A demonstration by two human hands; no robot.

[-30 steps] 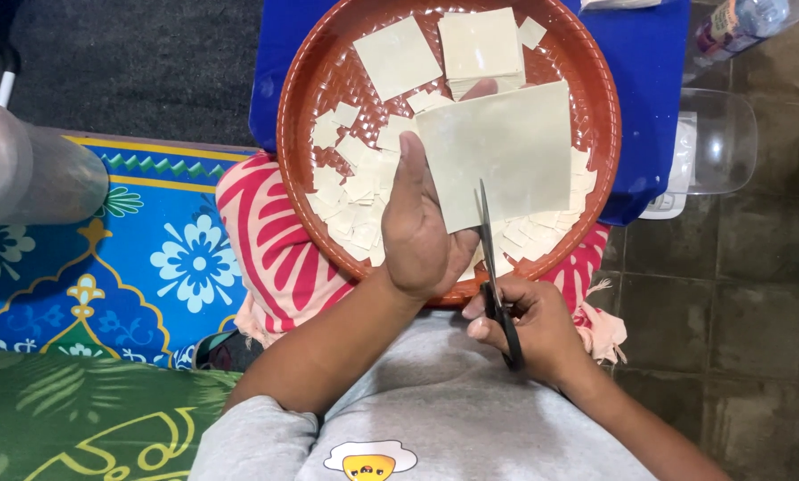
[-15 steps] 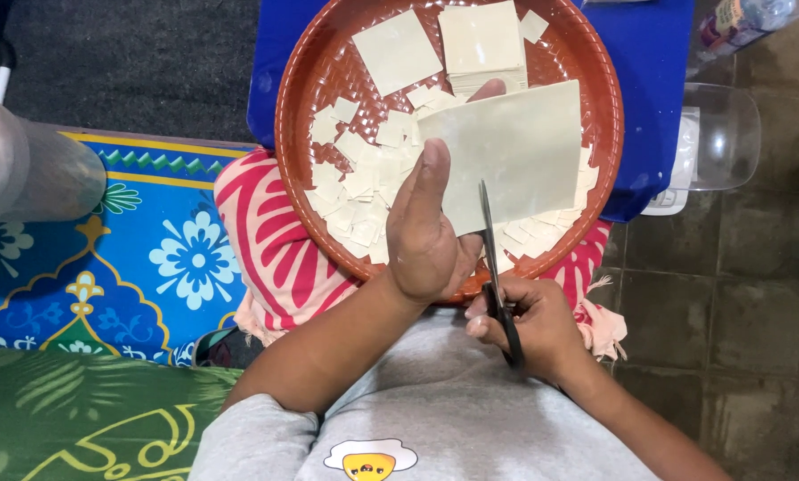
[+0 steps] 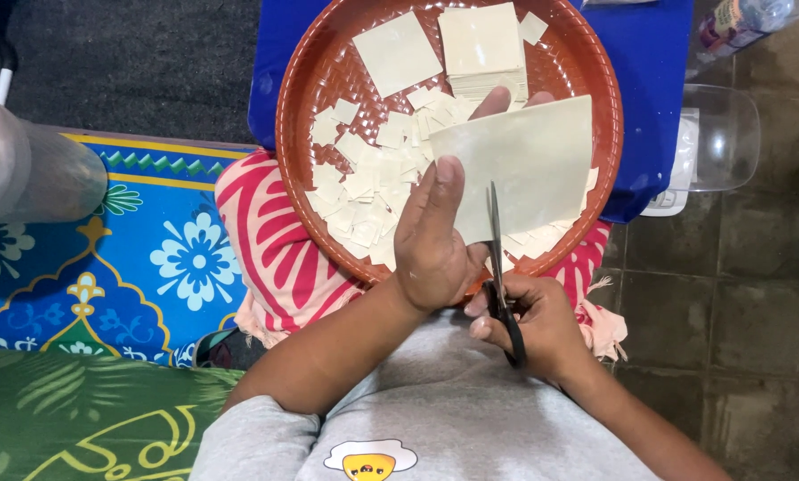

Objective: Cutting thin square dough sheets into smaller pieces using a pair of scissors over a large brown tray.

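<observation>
Over a tiled floor (image 3: 756, 294) and patterned blue mat (image 3: 150, 258), a red basket tray (image 3: 315, 80) holds cut squares (image 3: 364, 187). Left hand (image 3: 431, 240) grips a pale sheet (image 3: 533, 160); right hand (image 3: 533, 321) holds scissors (image 3: 497, 267).

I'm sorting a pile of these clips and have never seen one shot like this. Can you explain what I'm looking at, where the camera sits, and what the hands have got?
There is no machine here: these are a person's own two bare hands, filmed by one camera worn on the head and looking straight down, so you see grey sleeves and lap at the bottom. The left hand holds up a pale thin sheet, pinched at its lower left edge. The right hand has its grip on black-handled scissors, whose blades meet the sheet's bottom edge. Beneath them sits a round reddish-brown woven tray, holding many small cut squares, one larger square and a stack of squares. The tray rests on a blue surface and a pink-and-white patterned cloth. A blue floral mat lies to the left.
</observation>
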